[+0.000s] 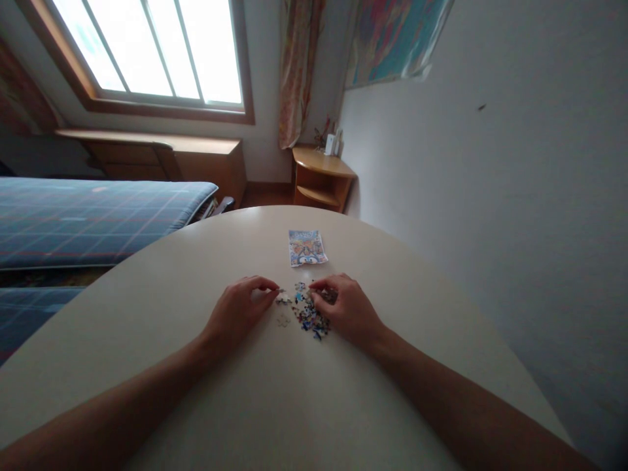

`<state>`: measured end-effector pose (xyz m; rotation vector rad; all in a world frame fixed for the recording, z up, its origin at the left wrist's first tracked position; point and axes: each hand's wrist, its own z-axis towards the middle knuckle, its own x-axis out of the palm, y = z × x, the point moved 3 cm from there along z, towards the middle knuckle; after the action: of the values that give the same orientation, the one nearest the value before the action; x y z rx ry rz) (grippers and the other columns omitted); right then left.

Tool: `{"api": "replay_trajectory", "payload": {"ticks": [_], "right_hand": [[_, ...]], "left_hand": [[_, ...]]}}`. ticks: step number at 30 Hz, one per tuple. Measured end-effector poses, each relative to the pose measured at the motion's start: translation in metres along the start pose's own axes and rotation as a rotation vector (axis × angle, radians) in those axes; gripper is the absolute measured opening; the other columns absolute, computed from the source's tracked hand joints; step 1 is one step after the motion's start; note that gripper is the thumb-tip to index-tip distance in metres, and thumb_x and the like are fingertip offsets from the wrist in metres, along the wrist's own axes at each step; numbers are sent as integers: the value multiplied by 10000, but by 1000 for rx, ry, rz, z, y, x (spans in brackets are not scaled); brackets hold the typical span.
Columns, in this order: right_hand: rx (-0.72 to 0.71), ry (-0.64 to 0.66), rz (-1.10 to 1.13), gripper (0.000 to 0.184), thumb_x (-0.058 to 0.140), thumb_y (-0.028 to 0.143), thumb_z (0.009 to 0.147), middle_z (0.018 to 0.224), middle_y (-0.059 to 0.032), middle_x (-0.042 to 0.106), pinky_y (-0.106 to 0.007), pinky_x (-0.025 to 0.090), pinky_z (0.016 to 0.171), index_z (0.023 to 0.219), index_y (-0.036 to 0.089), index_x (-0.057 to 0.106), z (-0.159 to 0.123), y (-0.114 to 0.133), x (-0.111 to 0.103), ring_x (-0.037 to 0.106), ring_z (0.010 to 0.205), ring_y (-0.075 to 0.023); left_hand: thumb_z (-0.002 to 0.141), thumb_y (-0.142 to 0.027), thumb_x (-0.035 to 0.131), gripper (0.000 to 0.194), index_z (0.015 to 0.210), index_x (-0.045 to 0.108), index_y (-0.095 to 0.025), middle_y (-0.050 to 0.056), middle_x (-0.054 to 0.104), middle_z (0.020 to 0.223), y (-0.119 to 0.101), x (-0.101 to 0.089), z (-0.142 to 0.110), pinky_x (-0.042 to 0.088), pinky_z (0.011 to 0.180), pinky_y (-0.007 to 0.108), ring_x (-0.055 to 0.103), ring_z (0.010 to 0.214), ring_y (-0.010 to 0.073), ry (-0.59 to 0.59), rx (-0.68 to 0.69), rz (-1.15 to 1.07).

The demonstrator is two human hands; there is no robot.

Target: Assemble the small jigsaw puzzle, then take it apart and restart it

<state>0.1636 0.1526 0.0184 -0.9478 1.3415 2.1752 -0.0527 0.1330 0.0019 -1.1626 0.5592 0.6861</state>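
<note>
Loose jigsaw puzzle pieces (314,320) lie in a small multicoloured pile on the pale round table (210,261). Left of the pile, my left hand (240,304) is closed, thumb and forefinger pinching the edge of a whitish puzzle piece (283,297). My right hand (347,307) rests against the pile's right side and covers part of it. Its thumb and forefinger are drawn together over the pieces; what sits between them is too small to make out. Another pale piece (283,320) lies apart, just below my left fingertips.
Beyond the pile lies a printed picture sheet (307,248) with a blue cartoon figure. A bed with a plaid mattress (98,219) stands to the left. A wooden corner shelf (324,163) and a desk (206,144) are behind the table, and a white wall (466,183) borders the right.
</note>
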Motion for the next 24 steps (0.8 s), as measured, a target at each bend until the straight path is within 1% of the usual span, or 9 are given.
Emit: {"api": "replay_trajectory", "payload": {"ticks": [2, 4, 6, 8, 12, 14, 18, 21, 24], "right_hand": [[13, -9, 24, 150, 680, 241, 817, 891, -42, 740, -337, 489, 837, 945, 236, 758, 0, -1, -1, 662, 879, -206], [26, -24, 46, 131, 681, 251, 817, 895, -40, 738, -332, 490, 833, 924, 237, 755, 0, -3, -1, 663, 865, -200], [38, -52, 64, 118, 674, 263, 827, 905, -38, 737, -331, 488, 833, 913, 236, 750, 2, -7, -2, 662, 864, -198], [47, -90, 64, 114, 667, 274, 837, 912, -39, 738, -338, 484, 844, 907, 231, 746, 5, -13, -5, 659, 880, -202], [63, -152, -4, 111, 663, 249, 838, 928, -51, 739, -365, 465, 886, 902, 216, 748, 11, -24, -11, 648, 924, -220], [70, -157, -38, 122, 656, 219, 837, 948, -56, 739, -371, 458, 900, 909, 214, 755, 13, -28, -13, 644, 932, -223], [70, -97, -76, 160, 646, 207, 842, 936, -59, 733, -370, 462, 890, 934, 228, 775, 12, -27, -10, 637, 915, -224], [62, -78, -76, 188, 644, 195, 837, 928, -52, 730, -367, 465, 886, 953, 249, 781, 12, -24, -8, 631, 930, -223], [60, -93, -70, 178, 628, 207, 854, 937, -57, 730, -373, 466, 892, 943, 242, 778, 13, -27, -9, 634, 938, -224]], "left_hand": [[869, -335, 604, 145, 864, 727, -257, -1, 757, 870, 0, -1, 0, 515, 802, 323, 692, 818, 207, -20, 2, 19], [870, -297, 613, 110, 860, 712, -251, 1, 758, 911, -1, -3, 0, 498, 843, 341, 689, 870, 213, -41, 63, 63], [870, -249, 621, 78, 857, 697, -248, -1, 759, 960, -3, -6, 0, 468, 888, 376, 681, 924, 223, -66, 135, 154], [868, -211, 625, 74, 856, 689, -247, -4, 759, 984, -4, -8, -1, 446, 889, 404, 675, 940, 239, -83, 171, 267], [880, -205, 614, 97, 850, 698, -245, 5, 759, 999, -4, -8, -1, 438, 848, 420, 670, 932, 264, -44, 183, 382], [888, -208, 593, 125, 874, 711, -246, 14, 755, 1021, -6, -7, -1, 436, 858, 426, 665, 940, 266, -34, 195, 379], [902, -256, 570, 172, 963, 731, -247, 41, 739, 1067, -11, -5, -4, 434, 886, 429, 652, 966, 257, -25, 245, 319], [915, -326, 587, 182, 999, 741, -280, 39, 719, 1114, -12, -2, -6, 433, 902, 435, 634, 1012, 258, 27, 270, 285], [917, -346, 597, 167, 987, 745, -308, 30, 697, 1153, -9, 2, -6, 431, 924, 445, 616, 1045, 259, 80, 245, 247]]}}
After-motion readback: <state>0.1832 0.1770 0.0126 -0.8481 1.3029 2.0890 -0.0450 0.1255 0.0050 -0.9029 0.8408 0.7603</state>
